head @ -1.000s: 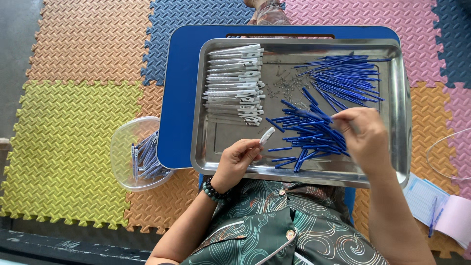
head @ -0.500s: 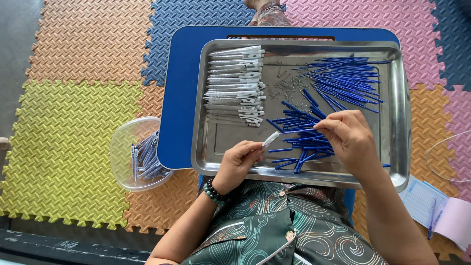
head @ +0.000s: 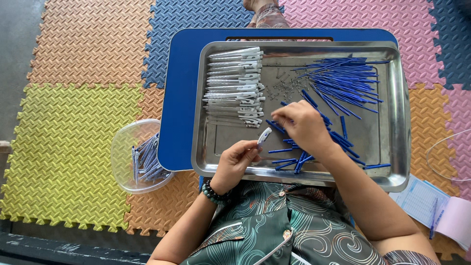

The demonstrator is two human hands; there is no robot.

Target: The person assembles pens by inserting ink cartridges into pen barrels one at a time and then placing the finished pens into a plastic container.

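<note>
The left hand holds a white pen barrel low over the near part of the steel tray, its fingers clamped on the barrel's lower end so the tip points up and away. The right hand reaches into the loose heap of blue refills in the middle of the tray; its fingers are curled together over the heap, but whether they already pinch a refill cannot be told, since the hand hides them.

A row of white barrels lies stacked at the tray's left, a second bundle of blue refills fans out at the far right, and tiny metal springs are scattered between them. A clear bowl with finished pens sits on the foam floor mat, left of the blue lap board.

The likely slips: the right hand may lift 2 refills at once from the tangled heap, or its wrist may sweep refills toward the near rim and off the tray. The springs, being small and loose, could roll or scatter if the tray tilts on the lap.
</note>
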